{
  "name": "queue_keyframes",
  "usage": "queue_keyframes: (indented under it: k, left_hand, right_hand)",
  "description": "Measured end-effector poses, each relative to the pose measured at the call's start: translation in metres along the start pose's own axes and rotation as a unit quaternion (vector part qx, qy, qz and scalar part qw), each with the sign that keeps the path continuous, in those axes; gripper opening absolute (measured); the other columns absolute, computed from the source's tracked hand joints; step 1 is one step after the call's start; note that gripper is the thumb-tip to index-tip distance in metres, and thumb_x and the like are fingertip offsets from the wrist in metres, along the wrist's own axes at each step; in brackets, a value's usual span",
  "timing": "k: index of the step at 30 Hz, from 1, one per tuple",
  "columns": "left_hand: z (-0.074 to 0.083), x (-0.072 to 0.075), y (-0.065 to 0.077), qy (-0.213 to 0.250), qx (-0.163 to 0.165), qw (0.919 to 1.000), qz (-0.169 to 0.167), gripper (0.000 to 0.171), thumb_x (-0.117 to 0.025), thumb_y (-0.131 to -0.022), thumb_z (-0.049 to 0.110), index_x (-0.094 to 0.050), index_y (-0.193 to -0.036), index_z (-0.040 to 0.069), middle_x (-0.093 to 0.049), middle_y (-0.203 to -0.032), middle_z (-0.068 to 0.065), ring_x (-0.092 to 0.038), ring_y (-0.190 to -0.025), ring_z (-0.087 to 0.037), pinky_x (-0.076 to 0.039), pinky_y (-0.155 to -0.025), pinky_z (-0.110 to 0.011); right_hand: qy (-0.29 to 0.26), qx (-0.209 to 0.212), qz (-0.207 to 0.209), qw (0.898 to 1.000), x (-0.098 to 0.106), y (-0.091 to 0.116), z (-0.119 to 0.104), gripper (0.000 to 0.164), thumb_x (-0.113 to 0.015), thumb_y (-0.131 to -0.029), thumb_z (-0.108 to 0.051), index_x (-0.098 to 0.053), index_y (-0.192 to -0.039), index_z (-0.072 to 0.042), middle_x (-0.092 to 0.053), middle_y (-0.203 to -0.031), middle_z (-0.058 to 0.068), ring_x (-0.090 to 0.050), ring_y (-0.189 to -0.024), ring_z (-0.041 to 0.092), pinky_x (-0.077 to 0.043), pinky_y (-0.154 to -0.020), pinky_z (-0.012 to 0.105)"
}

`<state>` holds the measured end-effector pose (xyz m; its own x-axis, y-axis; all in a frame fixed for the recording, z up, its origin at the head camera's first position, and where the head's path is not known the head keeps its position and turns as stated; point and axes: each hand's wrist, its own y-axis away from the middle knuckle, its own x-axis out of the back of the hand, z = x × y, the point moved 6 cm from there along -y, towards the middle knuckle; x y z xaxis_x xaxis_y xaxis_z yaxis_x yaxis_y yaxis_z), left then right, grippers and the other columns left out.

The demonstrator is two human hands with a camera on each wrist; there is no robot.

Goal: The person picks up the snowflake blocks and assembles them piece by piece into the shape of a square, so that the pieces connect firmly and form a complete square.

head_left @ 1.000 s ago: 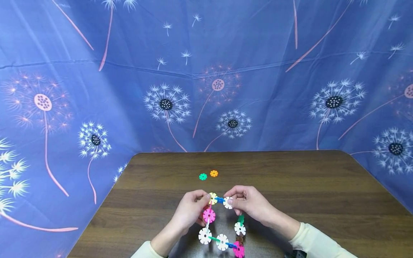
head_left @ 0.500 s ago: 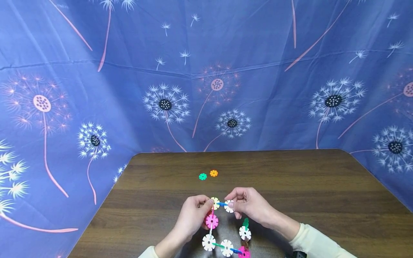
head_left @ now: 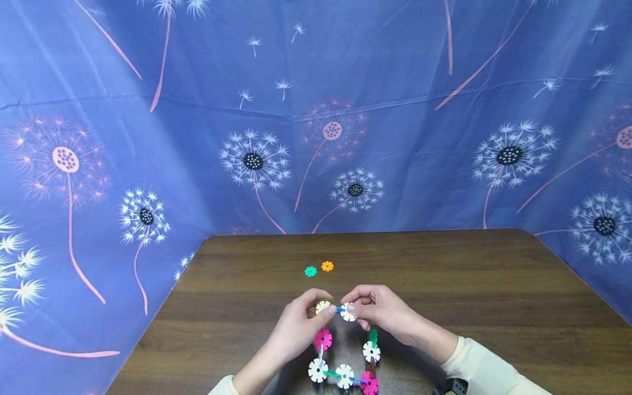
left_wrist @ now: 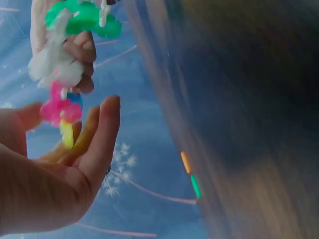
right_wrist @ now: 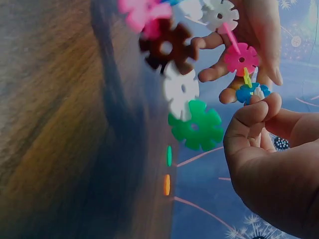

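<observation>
A looped chain of notched plastic snowflake discs hangs between my hands in the head view. My right hand [head_left: 387, 312] pinches the white disc [head_left: 348, 311] at one end. A blue disc [right_wrist: 253, 93] joins it to the yellow disc [head_left: 323, 308]. My left hand [head_left: 296, 329] is around the yellow disc, thumb over the blue one; in the left wrist view its fingers are spread and nearly straight. From there the chain runs down through a pink disc [head_left: 323, 339], white and green ones, and a brown disc [right_wrist: 167, 47]. The other end, a green disc [right_wrist: 196, 125], hangs loose below my right hand.
Two loose discs, one green [head_left: 310, 271] and one orange [head_left: 327, 266], lie farther back on the brown wooden table [head_left: 444, 263]. A blue dandelion-print cloth [head_left: 419, 137] hangs behind the table and along its sides. A dark watch [head_left: 456, 386] shows at the right sleeve.
My left hand's thumb has moved right, off the yellow disc and over the blue one, leaving more of the yellow disc showing. My right hand keeps its pinch on the white disc.
</observation>
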<state>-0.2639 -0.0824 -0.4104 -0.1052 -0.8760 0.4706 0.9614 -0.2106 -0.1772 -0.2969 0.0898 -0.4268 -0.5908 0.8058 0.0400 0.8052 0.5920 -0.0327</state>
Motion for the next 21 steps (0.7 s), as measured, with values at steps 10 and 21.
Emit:
queue_keyframes:
  k: [10,21]
  left_hand:
    - [-0.012,-0.001,0.002,0.096,0.045,0.9943,0.004,0.019,-0.076,-0.091,0.013,-0.075,-0.107,0.004,-0.069,-0.088,-0.007,-0.068,-0.056,-0.019,-0.055,-0.052,-0.026]
    - [-0.028,0.023,0.007,0.144,0.079,0.9857,0.037,0.025,-0.073,-0.094,0.017,-0.073,-0.114,0.002,-0.068,-0.094,-0.008,-0.068,-0.054,-0.025,-0.055,-0.053,-0.027]
  right_hand:
    - [0.026,-0.02,-0.047,0.998,-0.012,-0.021,-0.005,0.024,-0.068,-0.097,-0.009,-0.058,-0.112,0.007,-0.06,-0.073,0.004,-0.054,-0.058,0.011,-0.046,-0.055,0.022]
    - [0.355,0.033,-0.059,0.932,0.012,-0.095,-0.008,0.005,-0.066,-0.096,-0.006,-0.066,-0.096,-0.001,-0.064,-0.078,0.007,-0.059,-0.069,0.018,-0.05,-0.059,0.03]
